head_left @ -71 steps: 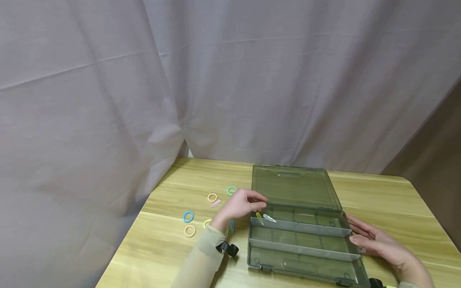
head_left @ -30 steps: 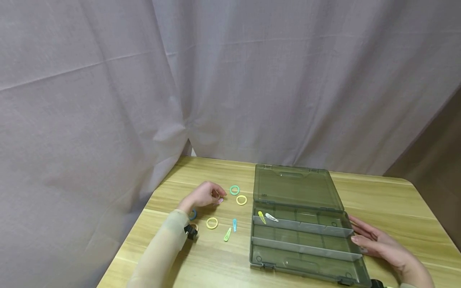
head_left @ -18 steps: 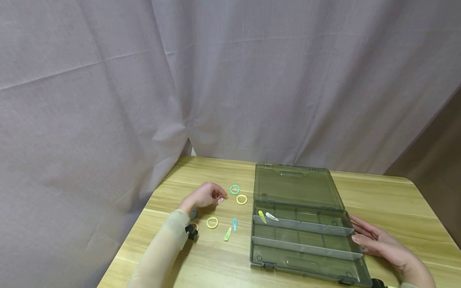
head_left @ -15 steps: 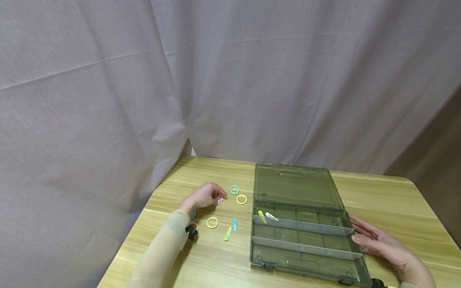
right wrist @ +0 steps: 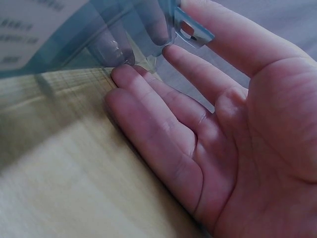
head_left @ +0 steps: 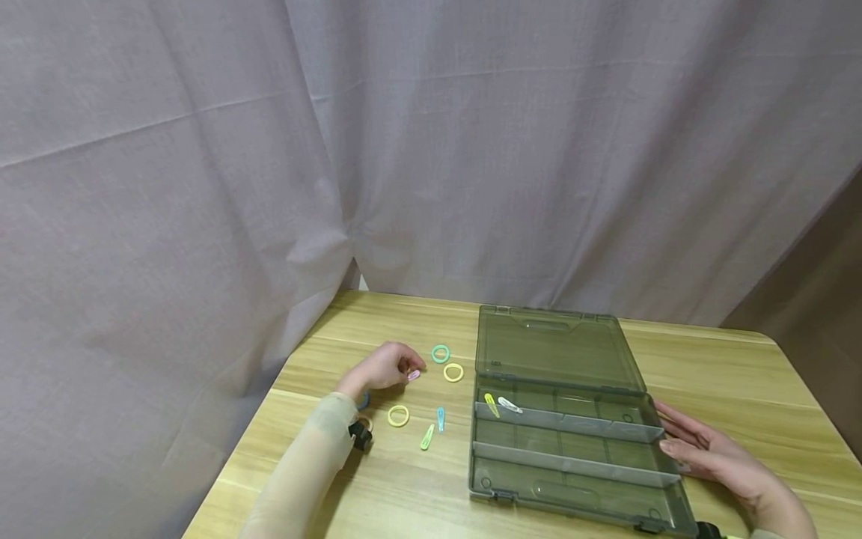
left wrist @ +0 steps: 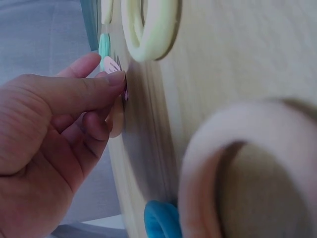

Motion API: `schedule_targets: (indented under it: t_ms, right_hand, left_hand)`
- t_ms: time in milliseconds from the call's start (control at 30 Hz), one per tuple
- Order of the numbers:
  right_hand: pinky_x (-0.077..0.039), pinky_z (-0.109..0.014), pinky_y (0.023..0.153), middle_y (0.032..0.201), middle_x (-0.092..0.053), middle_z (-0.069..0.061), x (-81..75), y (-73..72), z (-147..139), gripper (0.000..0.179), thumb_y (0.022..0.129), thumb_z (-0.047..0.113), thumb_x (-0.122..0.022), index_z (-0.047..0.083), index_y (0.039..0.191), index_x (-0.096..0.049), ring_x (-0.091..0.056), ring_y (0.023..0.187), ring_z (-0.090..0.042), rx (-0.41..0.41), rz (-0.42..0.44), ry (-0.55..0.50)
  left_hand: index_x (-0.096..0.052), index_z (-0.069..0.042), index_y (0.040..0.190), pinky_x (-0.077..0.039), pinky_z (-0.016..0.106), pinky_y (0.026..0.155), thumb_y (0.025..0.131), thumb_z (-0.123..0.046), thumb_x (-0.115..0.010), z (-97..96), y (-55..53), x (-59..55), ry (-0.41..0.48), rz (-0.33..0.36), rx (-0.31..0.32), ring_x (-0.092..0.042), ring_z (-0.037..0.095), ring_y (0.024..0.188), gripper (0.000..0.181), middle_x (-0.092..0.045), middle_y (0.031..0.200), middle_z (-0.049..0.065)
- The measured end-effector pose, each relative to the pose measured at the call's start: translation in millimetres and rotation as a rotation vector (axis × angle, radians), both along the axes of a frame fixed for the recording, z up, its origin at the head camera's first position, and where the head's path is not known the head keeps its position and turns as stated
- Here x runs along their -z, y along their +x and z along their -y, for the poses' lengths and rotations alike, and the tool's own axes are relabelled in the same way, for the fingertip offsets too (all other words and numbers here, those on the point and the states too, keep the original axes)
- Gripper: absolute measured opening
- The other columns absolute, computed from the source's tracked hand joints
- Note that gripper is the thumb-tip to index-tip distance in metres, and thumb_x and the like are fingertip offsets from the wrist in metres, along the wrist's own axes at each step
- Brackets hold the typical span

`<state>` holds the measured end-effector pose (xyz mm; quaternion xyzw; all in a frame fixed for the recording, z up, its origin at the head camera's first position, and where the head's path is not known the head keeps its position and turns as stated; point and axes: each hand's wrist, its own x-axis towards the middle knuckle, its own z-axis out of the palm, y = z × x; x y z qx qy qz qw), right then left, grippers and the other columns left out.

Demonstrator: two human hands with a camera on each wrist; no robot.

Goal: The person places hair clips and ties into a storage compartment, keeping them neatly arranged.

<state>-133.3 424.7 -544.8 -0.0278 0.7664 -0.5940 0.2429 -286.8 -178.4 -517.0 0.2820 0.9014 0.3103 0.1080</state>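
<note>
My left hand pinches a pink snap hair clip between thumb and fingers, low at the tabletop; the left wrist view shows the clip at the thumb tip. On the right, my right hand rests against the right side of an open, see-through dark storage box, thumb at its rim. In the right wrist view its fingers lie nearly straight, the tips touching the box wall. A yellow hair clip and a white hair clip lie in the box's back compartment.
Left of the box lie a blue hair clip, a green hair clip, a green hair tie and two yellow hair ties, one nearer. A blue hair tie and a peach one lie by the left wrist.
Since the earliest frame, my left hand has moved left from the box's back compartment to the pink hair clip and pinches it. My right hand has stayed at the box's side.
</note>
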Motion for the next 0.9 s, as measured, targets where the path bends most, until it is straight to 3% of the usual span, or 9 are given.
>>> schedule_targets:
  t_ms: [267,533,900]
  right_hand:
    - [-0.056,-0.031,0.091,0.134,-0.046,0.045,6.5,-4.3,-2,0.069,0.113,0.013,-0.050,0.029,0.173,-0.019,-0.050,0.122,0.015,-0.036,-0.055,-0.081]
    - [-0.054,-0.028,0.094,0.137,-0.041,0.040,2.3,-0.5,-2,0.074,0.114,0.020,-0.049,0.006,0.172,-0.005,-0.047,0.123,0.017,-0.016,-0.010,-0.038]
    - [-0.055,-0.029,0.093,0.136,-0.043,0.041,2.9,-1.5,-1,0.072,0.114,0.018,-0.049,0.011,0.173,-0.008,-0.048,0.123,0.017,-0.023,-0.018,-0.058]
  left_hand:
    - [-0.080,-0.003,0.111,-0.055,0.029,0.079,0.089,0.012,-0.077,-2.5,1.7,-1.7,-0.032,-0.018,0.021,-0.066,0.017,0.086,0.026,-0.073,0.095,0.005]
    - [-0.080,-0.005,0.109,-0.056,0.030,0.082,0.094,0.002,-0.080,-8.1,0.0,-3.8,-0.084,-0.029,0.025,-0.065,0.015,0.087,0.016,-0.074,0.095,0.003]
    - [-0.080,-0.007,0.105,-0.056,0.028,0.079,0.093,-0.003,-0.082,-17.0,-2.5,-5.1,-0.177,-0.082,0.035,-0.063,0.009,0.082,0.013,-0.072,0.089,-0.001]
